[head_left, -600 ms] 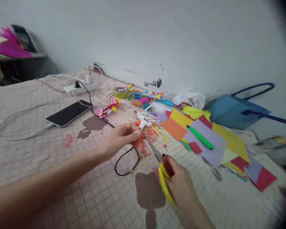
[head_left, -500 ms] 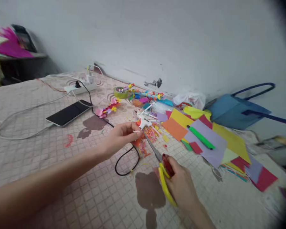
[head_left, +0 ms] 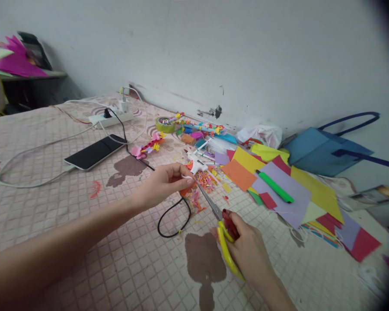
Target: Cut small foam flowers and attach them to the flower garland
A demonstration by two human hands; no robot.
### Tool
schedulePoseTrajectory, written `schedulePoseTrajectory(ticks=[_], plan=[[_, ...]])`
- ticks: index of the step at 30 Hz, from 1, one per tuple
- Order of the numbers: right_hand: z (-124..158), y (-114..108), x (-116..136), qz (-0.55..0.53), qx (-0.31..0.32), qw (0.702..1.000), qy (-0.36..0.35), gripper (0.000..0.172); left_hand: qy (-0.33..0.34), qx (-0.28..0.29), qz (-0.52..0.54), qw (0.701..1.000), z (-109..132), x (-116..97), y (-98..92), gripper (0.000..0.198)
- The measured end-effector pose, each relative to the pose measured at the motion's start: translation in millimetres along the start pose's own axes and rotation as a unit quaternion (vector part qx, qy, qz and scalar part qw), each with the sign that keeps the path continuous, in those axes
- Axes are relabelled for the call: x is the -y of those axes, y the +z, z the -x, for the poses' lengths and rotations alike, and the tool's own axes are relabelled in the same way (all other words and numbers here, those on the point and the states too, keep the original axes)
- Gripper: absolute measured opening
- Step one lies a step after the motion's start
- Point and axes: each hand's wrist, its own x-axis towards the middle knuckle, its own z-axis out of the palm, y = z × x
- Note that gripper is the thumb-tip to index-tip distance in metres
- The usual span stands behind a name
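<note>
Yellow scissors handle (head_left: 226, 251); white strip (head_left: 187, 176); checked tablecloth (head_left: 139, 263).

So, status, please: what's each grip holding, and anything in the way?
Left grip pinching thin white strip. Right grip on yellow-handled scissors, pointing toward left grip. Black cord looped nearby, apart from scissors.

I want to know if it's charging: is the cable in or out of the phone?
In: the cable plug meets the phone at its lower-left end, no gap showing.
</note>
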Motion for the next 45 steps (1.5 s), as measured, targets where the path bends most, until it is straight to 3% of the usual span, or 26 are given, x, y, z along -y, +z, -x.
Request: schedulePoseTrajectory(ticks=[6, 11, 24, 36, 45], plan=[[-1.2, -1.5, -0.1, -0.031, 0.022, 0.999, 0.003, 0.019, 0.010, 0.011, 0.005, 1.000, -1.6, -1.2, -1.9, 0.016], [-3.2, -2.9, 3.0, -0.084, 0.058, 0.995, 0.023, 0.022, -0.032, 0.019, 0.034, 0.999, -1.8, -3.2, -1.5, 0.018], [-2.3, -4.0, 8.7, -0.144, 0.105, 0.983, 0.041, 0.023, -0.043, 0.001, 0.088, 0.995, -0.2, 2.9, 0.5, 0.017], [-0.9, -4.7, 5.8, -0.051, 0.058, 0.997, 0.018, 0.015, -0.010, 0.007, 0.040, 0.999, 1.1, -5.7, 0.8, 0.019], [-1.3, -6.7, 7.9, -0.054, 0.052, 0.997, 0.018, 0.018, -0.003, 0.016, 0.012, 1.000, 1.4, -2.9, 0.2, 0.019]])
